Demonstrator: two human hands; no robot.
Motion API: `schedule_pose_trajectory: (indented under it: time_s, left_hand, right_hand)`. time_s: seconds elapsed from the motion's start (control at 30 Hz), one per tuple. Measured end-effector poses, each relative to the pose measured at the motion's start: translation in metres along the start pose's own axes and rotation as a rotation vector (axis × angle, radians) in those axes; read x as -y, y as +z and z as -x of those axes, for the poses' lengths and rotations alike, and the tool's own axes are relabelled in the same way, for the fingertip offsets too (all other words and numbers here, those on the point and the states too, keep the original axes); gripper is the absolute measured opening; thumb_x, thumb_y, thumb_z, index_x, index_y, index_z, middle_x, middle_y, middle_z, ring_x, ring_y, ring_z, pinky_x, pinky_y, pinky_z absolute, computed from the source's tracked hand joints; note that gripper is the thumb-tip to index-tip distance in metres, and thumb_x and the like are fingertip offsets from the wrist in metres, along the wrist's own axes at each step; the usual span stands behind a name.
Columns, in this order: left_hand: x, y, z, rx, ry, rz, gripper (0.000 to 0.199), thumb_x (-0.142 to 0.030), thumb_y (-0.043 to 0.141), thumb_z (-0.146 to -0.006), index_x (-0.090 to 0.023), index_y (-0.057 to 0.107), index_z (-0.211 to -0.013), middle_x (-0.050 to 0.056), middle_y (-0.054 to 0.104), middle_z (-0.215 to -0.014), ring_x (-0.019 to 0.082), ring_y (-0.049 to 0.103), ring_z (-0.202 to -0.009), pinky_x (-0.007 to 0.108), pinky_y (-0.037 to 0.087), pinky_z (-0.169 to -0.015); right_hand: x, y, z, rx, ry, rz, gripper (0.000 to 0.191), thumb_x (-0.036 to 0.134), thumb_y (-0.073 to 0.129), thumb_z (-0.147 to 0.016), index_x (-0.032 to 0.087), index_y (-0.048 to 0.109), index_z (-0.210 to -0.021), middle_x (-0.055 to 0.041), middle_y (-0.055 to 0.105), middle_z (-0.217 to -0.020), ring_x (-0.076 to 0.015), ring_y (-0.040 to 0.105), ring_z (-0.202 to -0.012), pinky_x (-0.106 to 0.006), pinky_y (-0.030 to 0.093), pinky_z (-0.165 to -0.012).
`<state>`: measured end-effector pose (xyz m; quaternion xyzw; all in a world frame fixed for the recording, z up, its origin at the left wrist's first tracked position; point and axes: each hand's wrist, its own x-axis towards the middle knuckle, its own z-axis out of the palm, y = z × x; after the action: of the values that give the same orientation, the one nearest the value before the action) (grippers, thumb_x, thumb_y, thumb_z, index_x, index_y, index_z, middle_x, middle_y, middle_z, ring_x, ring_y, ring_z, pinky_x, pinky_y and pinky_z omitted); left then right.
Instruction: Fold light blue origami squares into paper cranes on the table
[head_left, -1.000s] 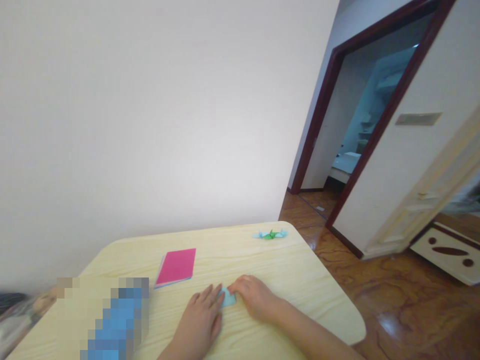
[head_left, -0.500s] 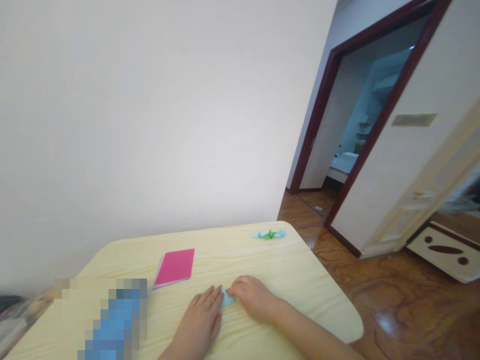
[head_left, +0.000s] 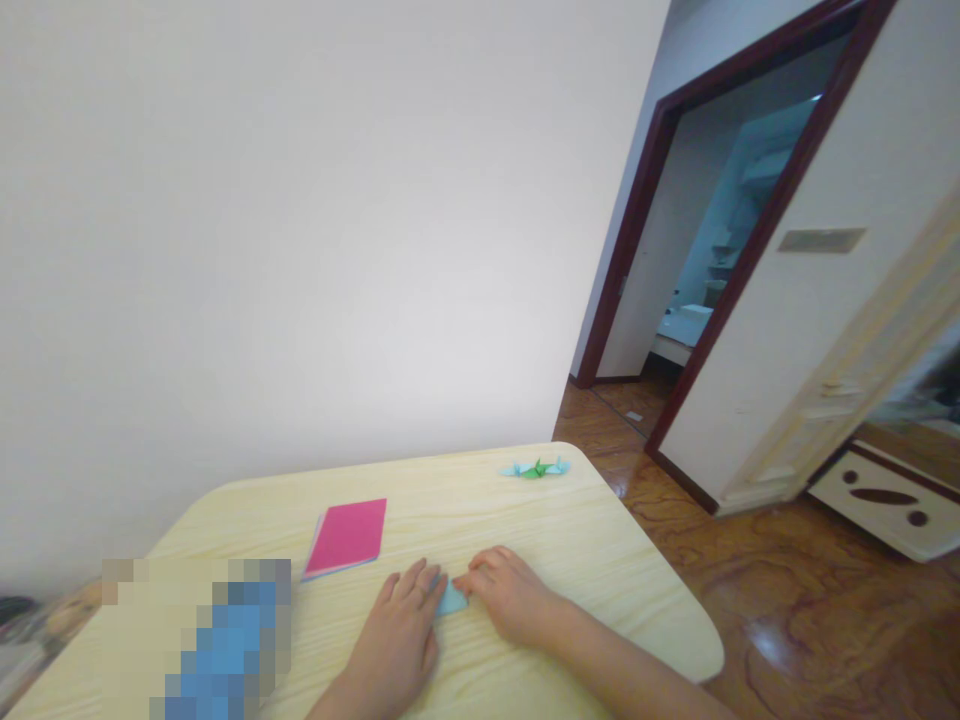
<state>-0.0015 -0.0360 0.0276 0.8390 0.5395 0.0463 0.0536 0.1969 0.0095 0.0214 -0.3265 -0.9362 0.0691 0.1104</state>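
A small folded piece of light blue paper lies on the pale wooden table between my hands. My left hand rests palm down at its left edge, fingers spread a little and fingertips on the paper. From the right, my right hand has its thumb and forefinger closed together at the paper's upper right edge. Part of the paper is hidden under the fingers.
A stack of square paper with a pink sheet on top lies left of my hands. Near the far right corner stand small folded green and light blue paper figures. A blurred blue item is at the left front.
The fingers of my left hand have bent and shifted slightly on the paper. My right hand has stayed nearly in place, and the view has moved a little.
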Motion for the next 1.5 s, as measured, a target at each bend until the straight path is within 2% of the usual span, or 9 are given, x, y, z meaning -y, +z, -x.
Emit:
schedule_pose_trajectory:
  time_s: [0.13, 0.33, 0.5, 0.7, 0.8, 0.9, 1.07, 1.23, 1.5]
  left_hand:
    - [-0.001, 0.004, 0.001, -0.028, 0.010, 0.017, 0.059, -0.009, 0.042, -0.068, -0.019, 0.048, -0.126, 0.007, 0.053, -0.128, 0.024, 0.043, -0.118, 0.041, 0.030, -0.100]
    - [-0.012, 0.004, 0.002, -0.072, -0.051, 0.051, 0.052, -0.007, 0.044, -0.069, -0.014, 0.053, -0.120, 0.010, 0.060, -0.109, 0.023, 0.051, -0.103, 0.036, 0.035, -0.094]
    - [-0.004, -0.009, -0.005, -0.035, -0.052, 0.086, 0.030, -0.012, 0.042, -0.082, -0.023, 0.065, -0.098, 0.005, 0.063, -0.089, 0.021, 0.055, -0.089, 0.033, 0.039, -0.082]
    - [0.003, -0.008, -0.013, -0.029, -0.045, 0.151, 0.030, -0.011, 0.039, -0.082, -0.021, 0.067, -0.081, 0.002, 0.063, -0.075, 0.017, 0.059, -0.073, 0.025, 0.041, -0.066]
    - [0.005, -0.007, -0.015, -0.039, -0.014, 0.194, 0.029, -0.011, 0.041, -0.080, -0.021, 0.067, -0.075, 0.001, 0.063, -0.071, 0.016, 0.059, -0.069, 0.023, 0.041, -0.063]
    - [0.011, -0.008, -0.019, -0.083, 0.033, 0.234, 0.025, -0.013, 0.044, -0.079, -0.022, 0.067, -0.073, 0.001, 0.065, -0.077, 0.016, 0.060, -0.075, 0.024, 0.043, -0.068]
    - [0.020, 0.001, -0.027, -0.191, 0.115, 0.286, 0.021, -0.014, 0.050, -0.080, -0.024, 0.068, -0.086, 0.004, 0.064, -0.111, 0.020, 0.057, -0.102, 0.032, 0.043, -0.088]
    - [0.026, 0.017, -0.028, -0.219, 0.205, 0.298, 0.027, -0.021, 0.051, -0.083, -0.032, 0.063, -0.104, 0.000, 0.066, -0.112, 0.021, 0.058, -0.106, 0.039, 0.045, -0.090]
    - [0.032, 0.029, -0.025, -0.290, 0.202, 0.176, 0.025, -0.026, 0.053, -0.083, -0.036, 0.064, -0.104, -0.002, 0.063, -0.116, 0.027, 0.053, -0.112, 0.048, 0.048, -0.086]
  right_hand:
    - [0.004, 0.005, 0.002, -0.002, 0.060, 0.039, 0.036, 0.010, 0.046, -0.080, 0.021, 0.051, -0.114, -0.0078, 0.059, -0.103, -0.0199, 0.046, -0.104, -0.033, 0.031, -0.094]
    - [0.010, 0.006, -0.005, -0.029, 0.063, 0.097, 0.036, 0.009, 0.043, -0.080, 0.016, 0.048, -0.115, -0.0087, 0.060, -0.111, -0.0237, 0.036, -0.120, -0.045, 0.011, -0.105]
    - [0.000, 0.003, -0.009, -0.039, 0.002, 0.096, 0.023, 0.015, 0.041, -0.089, 0.022, 0.052, -0.108, -0.0030, 0.057, -0.119, -0.0202, 0.038, -0.117, -0.042, 0.016, -0.104]
    - [-0.001, 0.009, -0.007, -0.080, -0.117, 0.086, 0.012, 0.032, 0.052, -0.087, 0.028, 0.059, -0.096, 0.0024, 0.066, -0.099, -0.0160, 0.048, -0.100, -0.037, 0.022, -0.099]
    - [0.003, 0.014, -0.007, -0.076, -0.062, 0.076, 0.008, 0.030, 0.055, -0.086, 0.026, 0.061, -0.088, 0.0025, 0.067, -0.088, -0.0152, 0.051, -0.091, -0.033, 0.028, -0.093]
    - [0.004, 0.017, -0.008, -0.108, 0.070, 0.011, 0.007, 0.028, 0.057, -0.085, 0.025, 0.063, -0.086, 0.0022, 0.067, -0.083, -0.0148, 0.053, -0.086, -0.030, 0.031, -0.086]
    - [0.005, 0.017, -0.010, -0.180, 0.207, -0.095, 0.011, 0.032, 0.058, -0.083, 0.023, 0.063, -0.085, -0.0007, 0.064, -0.084, -0.0165, 0.052, -0.087, -0.028, 0.034, -0.081]
    - [0.007, 0.017, -0.010, -0.240, 0.288, -0.143, 0.007, 0.027, 0.060, -0.080, 0.020, 0.060, -0.082, -0.0014, 0.059, -0.085, -0.0170, 0.050, -0.088, -0.028, 0.034, -0.080]
    - [0.009, 0.020, -0.015, -0.263, 0.386, -0.155, 0.005, 0.022, 0.061, -0.075, 0.020, 0.057, -0.075, -0.0010, 0.054, -0.086, -0.0175, 0.046, -0.089, -0.029, 0.033, -0.080]
